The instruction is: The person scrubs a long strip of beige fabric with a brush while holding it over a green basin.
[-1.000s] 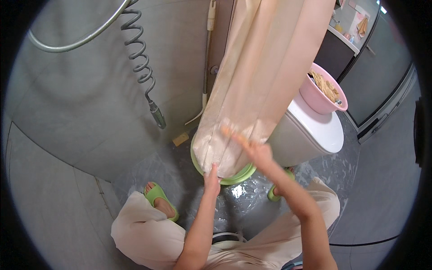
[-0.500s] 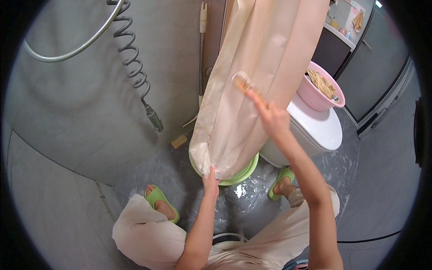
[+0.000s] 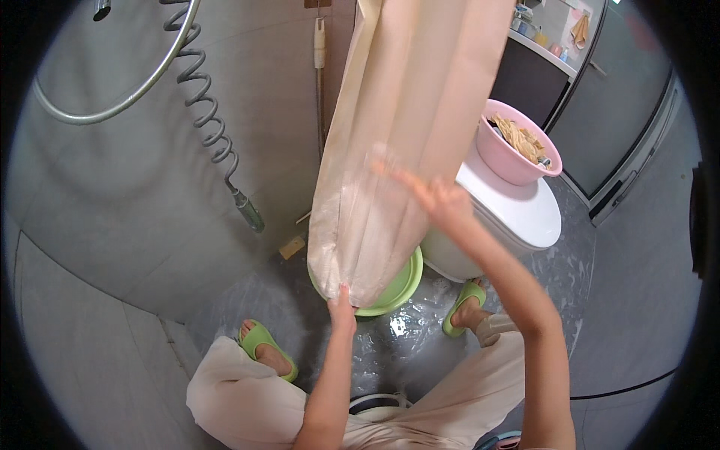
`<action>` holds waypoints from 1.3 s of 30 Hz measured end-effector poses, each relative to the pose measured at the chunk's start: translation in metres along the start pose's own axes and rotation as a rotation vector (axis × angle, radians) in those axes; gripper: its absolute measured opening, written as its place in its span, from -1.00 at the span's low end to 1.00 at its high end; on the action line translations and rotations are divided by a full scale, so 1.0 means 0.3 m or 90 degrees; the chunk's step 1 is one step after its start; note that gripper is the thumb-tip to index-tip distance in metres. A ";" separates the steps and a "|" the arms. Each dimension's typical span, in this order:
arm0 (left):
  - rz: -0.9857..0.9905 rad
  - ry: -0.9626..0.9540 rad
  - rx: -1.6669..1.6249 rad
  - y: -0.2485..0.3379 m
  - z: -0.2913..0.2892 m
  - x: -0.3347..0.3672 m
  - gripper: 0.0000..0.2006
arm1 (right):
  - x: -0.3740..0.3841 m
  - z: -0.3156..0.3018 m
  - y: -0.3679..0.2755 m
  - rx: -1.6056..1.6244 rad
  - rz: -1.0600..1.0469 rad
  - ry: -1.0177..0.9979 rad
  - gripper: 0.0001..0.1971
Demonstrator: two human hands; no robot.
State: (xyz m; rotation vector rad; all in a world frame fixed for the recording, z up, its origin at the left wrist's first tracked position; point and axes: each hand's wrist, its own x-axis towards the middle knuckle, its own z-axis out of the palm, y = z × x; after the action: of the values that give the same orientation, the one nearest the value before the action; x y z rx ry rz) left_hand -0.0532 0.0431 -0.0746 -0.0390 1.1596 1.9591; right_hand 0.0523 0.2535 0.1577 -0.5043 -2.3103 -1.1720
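Observation:
A long pale pink curtain [image 3: 405, 112] hangs from the top of the view, its lower end over a light green basin [image 3: 409, 289] on the floor. My left hand [image 3: 343, 311] grips the curtain's bottom edge at the basin's near rim, thumb on top. In my right hand [image 3: 448, 202] is a brush [image 3: 394, 172] with a wooden-coloured handle, its head against the curtain's middle. Motion blurs the brush, so its bristles cannot be made out. Whitish, wet-looking patches show on the cloth around it.
Right of the curtain stands a white toilet [image 3: 514, 214], with a pink basin [image 3: 517, 172] of cloth on its lid. A coiled hose [image 3: 202, 105] with a nozzle hangs at the left wall. A tan block [image 3: 292, 247] lies beside the green basin. The floor [image 3: 375, 352] is wet.
My right hand and the brush have moved a little down the curtain, and the brush is more blurred. My left hand keeps its grip on the bottom edge. The whole view has shifted slightly.

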 end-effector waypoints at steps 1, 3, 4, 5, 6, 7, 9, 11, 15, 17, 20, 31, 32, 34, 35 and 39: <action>-0.002 0.001 -0.011 -0.004 0.008 -0.002 -0.50 | 0.061 -0.017 0.072 -0.006 0.042 0.014 -0.22; 0.013 0.003 -0.019 0.000 0.022 -0.011 -0.50 | 0.088 0.009 0.109 0.019 0.088 0.031 -0.22; 0.028 0.007 -0.030 0.005 0.028 -0.013 -0.51 | 0.091 0.017 0.114 0.045 0.131 0.049 -0.22; 0.028 0.004 -0.031 0.004 0.032 -0.006 -0.51 | 0.044 0.044 0.062 0.097 0.120 0.053 -0.20; 0.021 -0.016 -0.024 0.012 0.020 0.010 -0.50 | -0.031 0.079 -0.033 0.119 0.093 -0.032 -0.20; 0.011 -0.035 -0.018 0.016 0.009 0.019 -0.50 | -0.122 0.095 -0.137 0.141 0.063 -0.119 -0.20; -0.007 -0.042 -0.034 0.052 0.028 0.014 -0.47 | -0.279 0.061 -0.316 0.277 0.004 -0.185 -0.17; -0.018 -0.039 -0.046 0.093 0.010 0.017 -0.45 | -0.316 -0.025 -0.421 0.354 -0.004 -0.241 -0.25; -0.105 -0.206 -0.416 0.136 -0.004 -0.027 -0.38 | -0.216 -0.103 -0.427 0.434 0.095 -0.211 -0.32; -0.137 -0.292 -0.488 0.136 0.029 -0.045 -0.44 | -0.153 -0.119 -0.363 0.416 0.083 -0.170 -0.31; -0.034 -0.278 -0.130 0.051 -0.025 -0.011 -0.49 | -0.056 -0.113 -0.245 0.361 0.032 -0.101 -0.32; 0.009 -0.075 -0.150 0.075 0.018 -0.006 -0.43 | -0.054 0.040 -0.145 0.241 0.092 0.007 -0.33; 0.006 -0.048 -0.125 0.074 0.028 -0.001 -0.44 | -0.135 0.053 -0.230 0.270 0.069 -0.092 -0.32; 0.007 -0.027 -0.097 0.059 0.026 0.018 -0.45 | -0.295 0.043 -0.410 0.331 0.011 -0.199 -0.30; 0.009 0.022 -0.065 0.030 -0.007 0.043 -0.45 | -0.336 0.031 -0.482 0.369 -0.029 -0.206 -0.29; 0.035 0.031 -0.044 0.016 -0.013 0.059 -0.43 | -0.316 0.032 -0.408 0.287 -0.103 -0.114 -0.27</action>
State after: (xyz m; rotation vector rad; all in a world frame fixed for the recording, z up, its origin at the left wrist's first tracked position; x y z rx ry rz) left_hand -0.0692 0.0503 -0.0808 -0.0922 1.1356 2.0569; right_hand 0.0617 0.1832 0.0197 -0.2669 -2.7048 -0.6551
